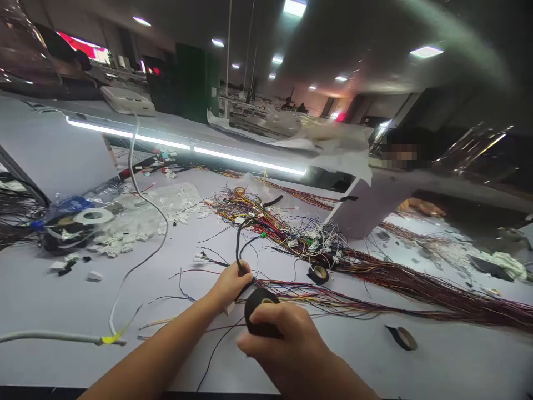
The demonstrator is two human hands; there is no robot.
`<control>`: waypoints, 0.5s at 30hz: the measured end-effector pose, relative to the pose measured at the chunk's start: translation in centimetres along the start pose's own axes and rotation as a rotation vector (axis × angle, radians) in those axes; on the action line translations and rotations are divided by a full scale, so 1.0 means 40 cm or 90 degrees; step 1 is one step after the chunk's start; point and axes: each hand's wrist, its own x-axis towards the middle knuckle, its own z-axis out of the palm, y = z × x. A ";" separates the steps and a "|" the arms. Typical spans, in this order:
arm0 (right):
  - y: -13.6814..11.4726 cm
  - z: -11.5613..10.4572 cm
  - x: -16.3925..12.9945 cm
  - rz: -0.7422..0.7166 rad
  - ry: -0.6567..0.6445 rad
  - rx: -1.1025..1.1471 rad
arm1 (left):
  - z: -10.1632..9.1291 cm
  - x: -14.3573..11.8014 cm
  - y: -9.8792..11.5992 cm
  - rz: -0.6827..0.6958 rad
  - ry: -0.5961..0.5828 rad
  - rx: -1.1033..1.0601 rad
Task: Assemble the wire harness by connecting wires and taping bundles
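Observation:
My left hand (229, 284) is closed in a pinch around a wire bundle (291, 290) where a black-wrapped branch (238, 244) bends upward. Thin red, yellow, blue and black wires run from this grip to the right, and loose ends spread to the left. Just right of it, my right hand (289, 336) grips a roll of black tape (255, 304), thumb and fingers around its sides. The roll is close to the bundle; whether a strip of tape joins them is hidden. White connectors (200, 258) sit on wire ends left of my left hand.
A large dark-red wire harness (395, 278) stretches to the right edge. More tape rolls lie on the table, one by the harness (318, 274) and one at right (403, 338). White connectors (110, 244) and a grey cable (160, 244) occupy the left. A light strip (250, 161) crosses behind.

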 end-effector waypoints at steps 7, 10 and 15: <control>0.157 0.011 -0.249 0.077 -0.134 -0.177 | -0.048 -0.017 0.063 0.033 -0.022 -0.225; 0.184 0.009 -0.315 0.129 -0.131 -0.253 | -0.110 -0.002 0.092 0.055 -0.069 -0.286; 0.156 -0.011 -0.218 0.212 -0.144 -0.201 | -0.198 -0.005 0.097 0.049 -0.175 -0.250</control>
